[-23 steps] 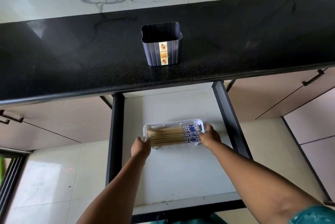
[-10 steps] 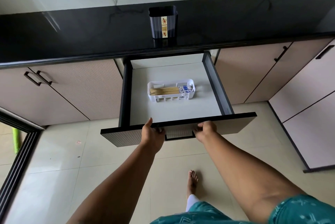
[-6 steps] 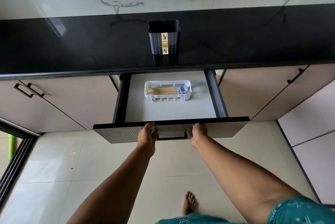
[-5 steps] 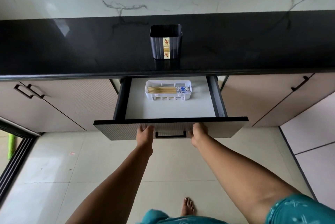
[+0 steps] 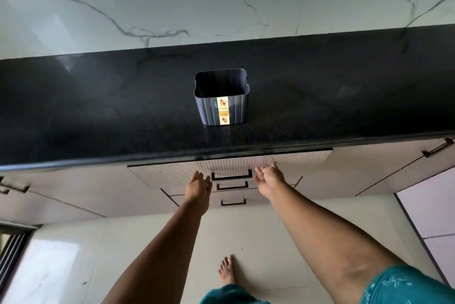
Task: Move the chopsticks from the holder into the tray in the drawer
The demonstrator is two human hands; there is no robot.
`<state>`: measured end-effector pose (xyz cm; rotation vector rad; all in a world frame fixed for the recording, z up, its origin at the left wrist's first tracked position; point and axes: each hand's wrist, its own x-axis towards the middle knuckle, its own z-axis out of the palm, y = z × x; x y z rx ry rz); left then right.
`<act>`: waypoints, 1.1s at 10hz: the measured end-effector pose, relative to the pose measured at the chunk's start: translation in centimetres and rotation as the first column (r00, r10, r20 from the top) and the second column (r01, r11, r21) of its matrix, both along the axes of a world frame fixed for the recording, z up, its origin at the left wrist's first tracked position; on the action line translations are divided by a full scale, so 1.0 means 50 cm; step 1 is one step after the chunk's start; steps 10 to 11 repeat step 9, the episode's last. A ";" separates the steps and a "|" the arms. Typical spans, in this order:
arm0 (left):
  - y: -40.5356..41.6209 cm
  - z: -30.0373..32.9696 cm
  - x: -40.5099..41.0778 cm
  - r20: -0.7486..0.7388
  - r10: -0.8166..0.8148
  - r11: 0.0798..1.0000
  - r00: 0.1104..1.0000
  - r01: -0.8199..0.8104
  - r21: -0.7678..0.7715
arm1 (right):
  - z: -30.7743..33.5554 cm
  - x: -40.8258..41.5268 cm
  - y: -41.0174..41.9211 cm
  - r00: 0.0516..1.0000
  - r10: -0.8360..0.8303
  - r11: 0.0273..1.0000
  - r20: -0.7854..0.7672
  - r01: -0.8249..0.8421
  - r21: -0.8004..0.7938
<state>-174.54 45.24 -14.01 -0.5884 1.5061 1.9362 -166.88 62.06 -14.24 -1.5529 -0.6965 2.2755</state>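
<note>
Drawer front point(image 5: 229, 168) shut under desk point(image 5: 98, 106), flanked by left hand point(image 5: 198, 186) and right hand point(image 5: 269, 180) (fingers straight, nothing held), holder point(image 5: 221, 97) seen at 12 o'clock.

The dark ribbed chopstick holder point(image 5: 221, 98) stands upright on my black worktop point(image 5: 98, 106), its open top showing nothing inside, a yellow sticker strip down its front. Below the worktop's edge, the top drawer point(image 5: 229, 168) with its ribbed pale front and black handle sits almost fully pushed in; the tray and chopsticks are out of sight.
</note>
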 end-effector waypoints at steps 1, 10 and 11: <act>0.035 -0.022 -0.031 -0.015 -0.175 0.975 0.984 0.172 -0.145 | -0.016 -0.048 0.004 1.000 0.017 1.000 0.026 -0.017 0.003; 0.007 0.039 0.088 -0.345 -0.920 0.368 0.187 0.102 -0.924 | 0.038 0.034 -0.085 0.599 0.276 0.236 0.752 -0.800 0.551; 0.007 0.039 0.088 -0.345 -0.920 0.368 0.187 0.102 -0.924 | 0.038 0.034 -0.085 0.599 0.276 0.236 0.752 -0.800 0.551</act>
